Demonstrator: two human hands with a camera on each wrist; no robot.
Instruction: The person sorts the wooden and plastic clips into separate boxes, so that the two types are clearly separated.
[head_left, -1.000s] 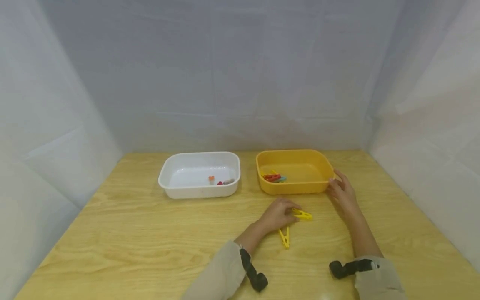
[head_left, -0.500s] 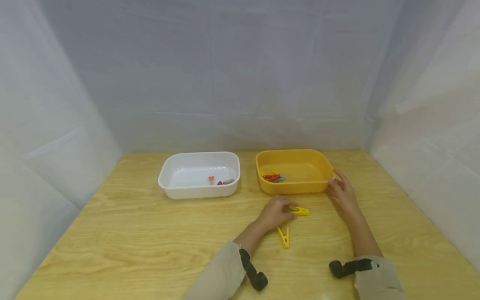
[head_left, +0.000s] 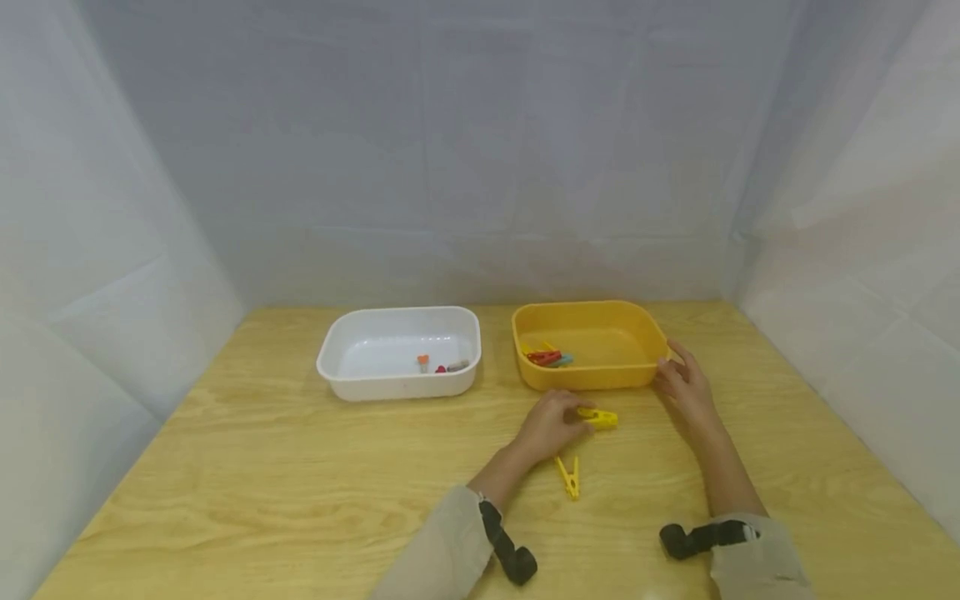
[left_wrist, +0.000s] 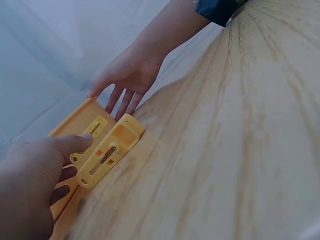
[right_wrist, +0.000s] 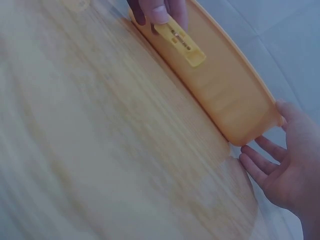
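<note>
Left hand [head_left: 551,422] pinches a yellow clothespin [head_left: 598,417] by one end, thumb on top and fingers curled under, peg sticking out toward 3 o'clock just off the wooden table [head_left: 262,467]; the left wrist view shows it close against the near wall of the yellow tray [head_left: 592,379]. Right hand [head_left: 686,385] lies relaxed with fingers spread, fingertips touching the tray's corner at about 4 o'clock of the tray, grasping nothing. Peg looks like light, stiff moulded plastic with a spring, so probably easy to lift but smooth and liable to twist in a loose pinch; best hold seems to be the flat handle end, as now, clear of the clamping end. Second yellow clothespin [head_left: 568,477] lies flat on the table at 6 o'clock of the left hand, near but apart. Inside the yellow tray, red and blue pegs [head_left: 547,357] sit at its left side. White tray [head_left: 397,383] stands at 9 o'clock of the yellow one, just beside it, with a few small bits [head_left: 442,364] inside, too small to identify. Pale cloth walls surround the table.
</note>
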